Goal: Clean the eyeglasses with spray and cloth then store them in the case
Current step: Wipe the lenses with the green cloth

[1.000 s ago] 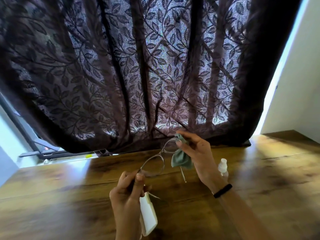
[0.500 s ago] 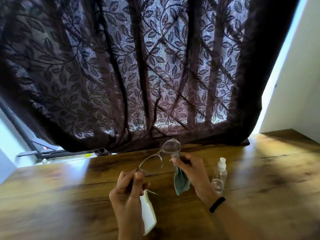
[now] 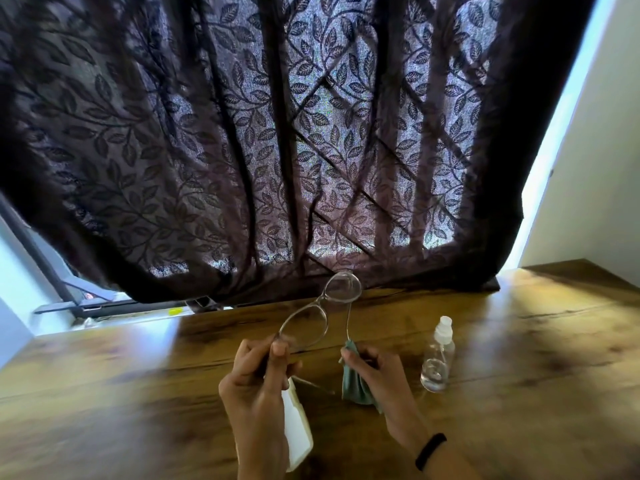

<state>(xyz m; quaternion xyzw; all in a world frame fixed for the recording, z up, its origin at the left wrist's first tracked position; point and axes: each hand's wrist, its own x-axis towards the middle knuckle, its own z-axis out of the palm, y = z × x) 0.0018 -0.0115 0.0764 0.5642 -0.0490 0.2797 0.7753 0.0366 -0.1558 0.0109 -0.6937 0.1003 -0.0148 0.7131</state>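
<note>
Clear-framed eyeglasses (image 3: 320, 308) are held up above the wooden table (image 3: 519, 358), lenses tilted up to the right. My left hand (image 3: 258, 379) pinches the frame at the nearer lens's outer corner. My right hand (image 3: 379, 379) grips a grey-green cloth (image 3: 356, 386) and pinches it around the end of the far temple arm. The cloth hangs down below my fingers. A white eyeglass case (image 3: 296, 431) lies on the table, partly hidden behind my left hand. A small clear spray bottle (image 3: 437, 358) with a white cap stands upright just right of my right hand.
A dark leaf-patterned curtain (image 3: 277, 150) hangs along the table's far edge. A white wall (image 3: 595, 168) stands at the right. Window light falls on the table at the far left. A black band sits on my right wrist.
My right hand has slid with the cloth from the far lens down the temple arm to its end. My left hand kept its hold on the frame.
</note>
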